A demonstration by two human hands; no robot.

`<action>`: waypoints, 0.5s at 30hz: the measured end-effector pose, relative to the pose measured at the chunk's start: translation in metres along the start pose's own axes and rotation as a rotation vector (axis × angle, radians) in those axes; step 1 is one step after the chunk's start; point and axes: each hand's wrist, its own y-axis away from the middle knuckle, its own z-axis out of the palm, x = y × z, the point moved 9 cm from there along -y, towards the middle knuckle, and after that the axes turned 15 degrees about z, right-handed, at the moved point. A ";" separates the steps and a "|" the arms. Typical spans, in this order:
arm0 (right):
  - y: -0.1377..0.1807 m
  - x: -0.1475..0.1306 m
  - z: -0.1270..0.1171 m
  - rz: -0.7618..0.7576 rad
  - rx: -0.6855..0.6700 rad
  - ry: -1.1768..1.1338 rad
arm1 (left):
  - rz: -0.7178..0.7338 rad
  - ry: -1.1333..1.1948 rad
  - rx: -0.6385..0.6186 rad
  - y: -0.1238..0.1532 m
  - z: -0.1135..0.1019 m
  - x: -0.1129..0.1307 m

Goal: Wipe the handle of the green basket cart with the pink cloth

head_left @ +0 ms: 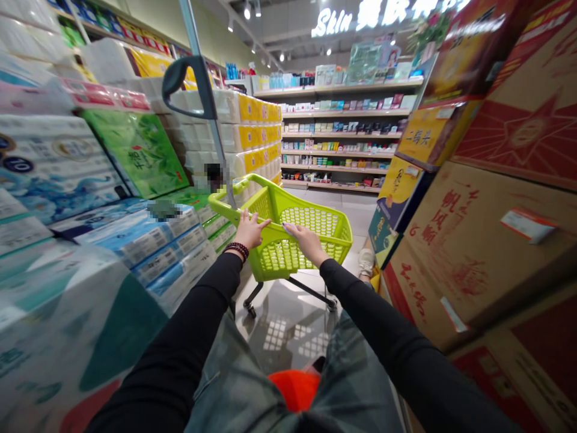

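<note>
Seen from the head camera, a lime-green plastic basket [334, 211] stands on a glossy floor [288, 328] in a shop aisle, straight ahead of the person and between two walls of goods. The basket is a trolley type: lattice sides pierced with small holes, a thick smooth rim, and a dark frame underneath that ends in small wheels [249, 310]. A grey pole rises from its far left corner to a dark looped handle [187, 77], which nobody is holding.

The left hand [249, 231], with a dark bead bracelet [237, 249] on the wrist, grips the near rim, its fingers bent over the edge. The right hand [307, 240] lies on the same rim just beside it. Its fingers are stretched along the plastic, and it cannot be told whether they close around it. Both arms are in black sleeves.

Stacked tissue packs [135, 150] press in close on the left and red-printed cardboard boxes [469, 252] on the right. Stocked shelves [342, 129] close the aisle beyond the basket. A pale shoe [366, 261] shows on the floor to the basket's right.
</note>
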 end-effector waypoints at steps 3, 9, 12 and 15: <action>0.009 0.044 -0.002 0.105 0.019 0.024 | 0.005 0.009 0.010 0.001 0.001 -0.002; -0.002 0.024 -0.005 0.210 -0.061 0.013 | -0.007 0.006 -0.008 -0.005 0.001 0.002; -0.013 -0.018 -0.003 0.146 -0.067 -0.042 | 0.007 -0.019 -0.023 -0.006 0.000 0.004; -0.012 -0.025 0.001 0.071 -0.034 -0.069 | 0.012 -0.040 -0.037 -0.003 -0.001 0.002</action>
